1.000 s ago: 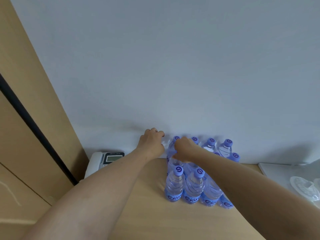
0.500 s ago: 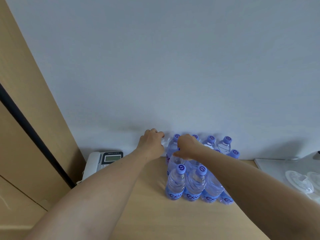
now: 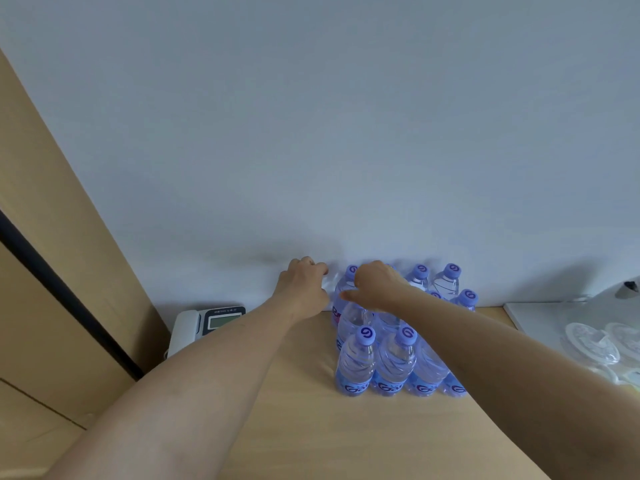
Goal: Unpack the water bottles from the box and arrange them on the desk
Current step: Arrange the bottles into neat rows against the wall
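Against the wall, both hands' grips close on back-row bottles (image 3: 349, 292); bare desk (image 3: 294, 427) lies left: left hand (image 3: 304, 289), right hand (image 3: 375, 284).

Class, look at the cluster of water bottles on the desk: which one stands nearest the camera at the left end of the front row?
The front-left bottle: its purple cap and blue label show fully, with bare desk to its left.

Glossy plastic bottles (image 3: 356, 362), seemingly matt desk (image 3: 311, 427).

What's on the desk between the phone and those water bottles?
Only the person's left forearm crosses there; the wooden desk between the phone and the water bottles is otherwise bare, as the head view shows.
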Demonstrator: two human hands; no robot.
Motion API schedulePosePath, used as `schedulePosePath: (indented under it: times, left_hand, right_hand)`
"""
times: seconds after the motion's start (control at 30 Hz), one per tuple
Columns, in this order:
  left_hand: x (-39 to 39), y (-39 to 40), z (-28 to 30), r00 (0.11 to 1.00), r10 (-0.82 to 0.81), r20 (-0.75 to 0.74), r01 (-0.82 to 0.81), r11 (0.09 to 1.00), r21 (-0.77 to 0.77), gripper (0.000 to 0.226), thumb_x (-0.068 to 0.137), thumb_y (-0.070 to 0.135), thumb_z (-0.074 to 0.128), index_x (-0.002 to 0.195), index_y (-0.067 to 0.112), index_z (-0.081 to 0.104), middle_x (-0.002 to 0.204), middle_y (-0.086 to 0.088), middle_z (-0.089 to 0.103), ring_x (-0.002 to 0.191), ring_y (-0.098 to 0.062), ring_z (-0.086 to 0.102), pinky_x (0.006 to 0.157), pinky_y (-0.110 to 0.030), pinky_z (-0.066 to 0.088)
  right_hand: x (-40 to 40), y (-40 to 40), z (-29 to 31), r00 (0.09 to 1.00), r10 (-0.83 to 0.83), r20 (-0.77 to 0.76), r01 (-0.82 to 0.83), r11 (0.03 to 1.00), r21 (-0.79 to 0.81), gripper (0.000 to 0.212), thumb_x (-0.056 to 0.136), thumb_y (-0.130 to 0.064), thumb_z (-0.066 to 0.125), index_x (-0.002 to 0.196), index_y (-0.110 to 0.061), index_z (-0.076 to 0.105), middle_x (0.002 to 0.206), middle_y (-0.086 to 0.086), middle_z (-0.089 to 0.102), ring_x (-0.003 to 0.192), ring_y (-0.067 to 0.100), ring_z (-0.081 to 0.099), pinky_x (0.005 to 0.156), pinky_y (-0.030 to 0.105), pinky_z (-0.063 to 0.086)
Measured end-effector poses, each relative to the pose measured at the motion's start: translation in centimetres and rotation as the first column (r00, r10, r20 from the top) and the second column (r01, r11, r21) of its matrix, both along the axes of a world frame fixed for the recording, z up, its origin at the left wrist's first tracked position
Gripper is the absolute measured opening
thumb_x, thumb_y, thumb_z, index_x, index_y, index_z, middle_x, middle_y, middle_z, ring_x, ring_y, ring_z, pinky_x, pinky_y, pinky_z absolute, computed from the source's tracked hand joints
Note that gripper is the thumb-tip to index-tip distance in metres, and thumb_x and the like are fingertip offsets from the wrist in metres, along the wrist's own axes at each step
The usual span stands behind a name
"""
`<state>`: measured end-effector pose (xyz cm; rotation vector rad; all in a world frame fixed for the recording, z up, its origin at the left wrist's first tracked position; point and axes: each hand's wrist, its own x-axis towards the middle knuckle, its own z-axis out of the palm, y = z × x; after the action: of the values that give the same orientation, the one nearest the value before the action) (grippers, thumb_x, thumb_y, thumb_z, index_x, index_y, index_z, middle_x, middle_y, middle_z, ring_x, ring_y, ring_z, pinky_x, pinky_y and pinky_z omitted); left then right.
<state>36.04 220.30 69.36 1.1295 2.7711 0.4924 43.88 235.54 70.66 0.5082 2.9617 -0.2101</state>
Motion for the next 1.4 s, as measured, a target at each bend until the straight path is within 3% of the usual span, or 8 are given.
schedulePosePath:
  times: [0.17,0.33,0.53,0.77,1.03,1.17,1.23,1.4]
  left_hand:
    - [-0.3,0.2,0.1,1.000,0.008,0.001,-0.008,1.000,-0.027,0.049,0.084,0.011,0.052,0.132,0.017,0.052,0.127,-0.009,0.051,0.117,-0.029,0.045,0.093,-0.040,0.046]
    - [-1.1,0.9,0.2,0.999,0.046,0.008,-0.046,0.999,-0.026,0.051,0.084,0.011,0.050,0.135,0.018,0.050,0.130,-0.008,0.050,0.119,-0.029,0.043,0.094,-0.041,0.046]
    - [-2.0,1.4,-0.2,0.995,0.091,0.047,-0.090,0.996,-0.029,0.052,0.083,0.009,0.050,0.135,0.017,0.051,0.134,-0.009,0.048,0.124,-0.028,0.041,0.097,-0.041,0.045]
    - [-2.5,1.7,-0.8,0.991,0.113,0.070,-0.114,0.993,0.004,0.052,0.081,0.006,0.051,0.133,0.014,0.053,0.134,-0.007,0.050,0.126,-0.027,0.042,0.097,-0.041,0.045]
    - [-2.4,2.2,-0.8,0.992,0.101,0.070,-0.103,0.994,0.024,0.052,0.082,0.007,0.052,0.134,0.016,0.053,0.132,-0.008,0.051,0.124,-0.027,0.043,0.096,-0.040,0.047]
    - [-2.7,1.9,-0.6,0.993,0.093,0.073,-0.095,0.995,0.024,0.052,0.083,0.006,0.052,0.134,0.014,0.052,0.135,-0.008,0.050,0.127,-0.028,0.041,0.098,-0.041,0.046]
    - [-2.9,1.8,-0.5,0.993,0.088,0.073,-0.089,0.996,0.020,0.052,0.083,0.007,0.052,0.134,0.014,0.052,0.135,-0.008,0.050,0.127,-0.028,0.041,0.097,-0.042,0.046]
    - [-3.1,1.7,-0.4,0.994,0.082,0.077,-0.084,0.996,0.022,0.051,0.084,0.008,0.052,0.135,0.014,0.052,0.135,-0.009,0.049,0.129,-0.028,0.038,0.099,-0.041,0.044]
  right_hand:
    - [-1.1,0.7,0.3,0.991,-0.076,-0.107,0.068,0.995,-0.071,0.040,0.087,-0.038,0.061,0.064,-0.019,0.034,0.068,-0.002,0.040,0.072,0.024,0.047,0.059,0.031,0.036]
    - [-3.0,1.3,0.0,0.996,-0.030,-0.088,0.028,0.999,-0.022,0.035,0.092,-0.044,0.060,0.090,-0.011,0.049,0.084,0.004,0.047,0.078,0.025,0.048,0.065,0.033,0.039]
    - [-4.7,2.2,-0.7,0.999,0.024,-0.038,-0.024,1.000,0.000,0.033,0.091,-0.041,0.063,0.092,-0.008,0.062,0.093,0.009,0.061,0.080,0.025,0.057,0.064,0.030,0.041]
    - [-5.3,2.7,0.0,0.995,0.104,-0.002,-0.103,0.995,0.003,0.037,0.074,-0.017,0.069,0.055,-0.013,0.038,0.059,0.003,0.037,0.053,0.021,0.039,0.043,0.025,0.027]
    - [-5.0,2.4,0.3,0.994,0.110,0.012,-0.110,0.994,-0.022,0.004,0.074,-0.004,0.063,0.071,-0.003,0.061,0.067,0.011,0.056,0.068,0.032,0.054,0.053,0.030,0.045]
    - [-4.9,2.6,0.2,0.992,0.125,-0.010,-0.126,0.991,-0.036,0.033,0.078,0.003,0.059,0.109,-0.004,0.071,0.106,0.015,0.068,0.091,0.030,0.065,0.069,0.030,0.053]
    - [-4.8,2.6,0.1,0.991,0.133,-0.018,-0.134,0.990,-0.041,0.037,0.080,0.007,0.056,0.108,-0.009,0.072,0.106,0.011,0.067,0.090,0.027,0.064,0.067,0.025,0.048]
    - [-4.7,2.2,0.2,0.994,0.109,-0.003,-0.109,0.993,-0.044,0.023,0.077,-0.006,0.063,0.097,0.001,0.071,0.096,0.017,0.069,0.090,0.032,0.066,0.074,0.041,0.058]
